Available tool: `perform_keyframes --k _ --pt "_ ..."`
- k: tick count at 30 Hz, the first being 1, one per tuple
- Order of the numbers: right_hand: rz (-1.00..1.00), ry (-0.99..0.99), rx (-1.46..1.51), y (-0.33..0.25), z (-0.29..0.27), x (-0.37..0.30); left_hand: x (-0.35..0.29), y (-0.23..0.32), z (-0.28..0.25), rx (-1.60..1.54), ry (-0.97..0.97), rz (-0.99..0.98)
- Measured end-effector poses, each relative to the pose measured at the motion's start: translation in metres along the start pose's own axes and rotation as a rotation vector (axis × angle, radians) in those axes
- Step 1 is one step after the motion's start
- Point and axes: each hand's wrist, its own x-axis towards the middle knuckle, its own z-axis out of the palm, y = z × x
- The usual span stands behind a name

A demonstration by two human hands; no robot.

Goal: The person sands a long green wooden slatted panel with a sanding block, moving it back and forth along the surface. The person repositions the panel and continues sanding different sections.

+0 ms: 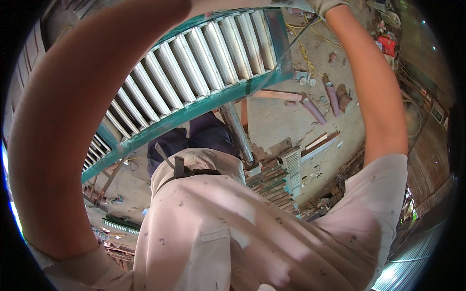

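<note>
A louvred shutter panel with pale slats (206,58) and a green frame (194,103) lies across in front of my waist. Both my arms reach over it toward the top of the view. My right hand (326,5) shows only as a pale glove cuff at the upper edge; its fingers are out of sight. Along that same edge runs my left forearm, and what seems to be my gloved left hand (297,4) is cut off close to the right one. A dark cord (285,54) hangs from near the right glove across the panel's corner. Anything held is hidden.
A metal pipe-like post (237,133) stands by my legs under the panel. Reddish-brown tubes (333,98), a yellow cord (306,53) and small cups (303,80) lie on the floor. Stacked wood strips (272,182) and a slatted panel (293,169) lie to the right.
</note>
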Motion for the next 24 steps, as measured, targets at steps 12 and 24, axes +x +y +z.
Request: perform_keyframes --k 12,24 --pt "0.037 -0.031 0.045 -0.047 -0.014 0.018 -0.029 -0.006 -0.01 0.097 0.02 -0.082" --pt "-0.077 -0.019 0.113 -0.194 -0.043 0.096 -0.161 -0.092 -0.073 0.277 0.127 -0.051"
